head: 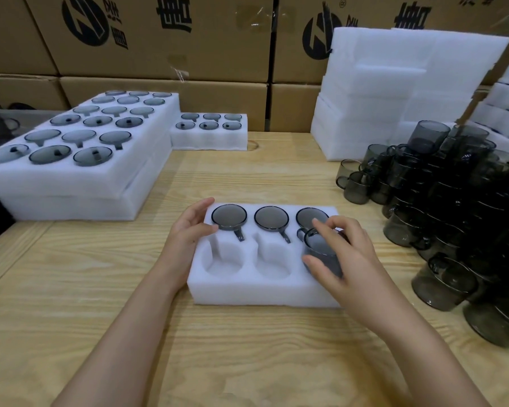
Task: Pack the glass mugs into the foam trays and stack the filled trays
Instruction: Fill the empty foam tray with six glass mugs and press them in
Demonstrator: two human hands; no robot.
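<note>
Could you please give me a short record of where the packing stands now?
tray in work: white foam tray with six pockets
seated: three smoky grey glass mugs in the far row
right hand: holds a fourth mug at the near right pocket
left hand: rests on the tray's left end
empty: near left pocket; near middle pocket
supply: pile of loose mugs at right

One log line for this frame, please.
left hand rests on tray edge | right hand holds mug at near right | far row: three mugs seated | two near slots empty
</note>
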